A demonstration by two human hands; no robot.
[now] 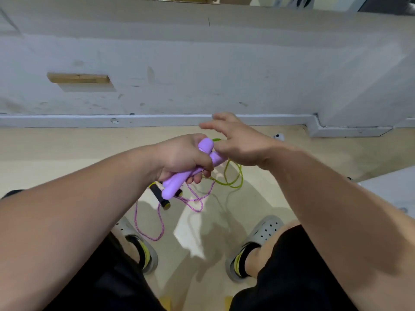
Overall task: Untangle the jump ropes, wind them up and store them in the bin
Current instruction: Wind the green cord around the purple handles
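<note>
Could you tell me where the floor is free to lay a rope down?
Bare floor lies left, between the baseboard and the left forearm. Crowded below the left hand gripping the purple handles: purple rope and green rope dangle there.

Beige floor (67,149); grey clogs (267,230) standing; purple rope loop (155,239) maybe touching; small white object (278,137) by skirting (157,120).

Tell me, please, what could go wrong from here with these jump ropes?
1. The purple cord hangs in loose loops close to the grey clog; a step might catch it.
2. The green cord and the purple cord run together just under the left hand, which grips the purple handles; a hard pull by the right hand may tighten the tangle.
3. The black handle dangles below that grip and might swing.
</note>
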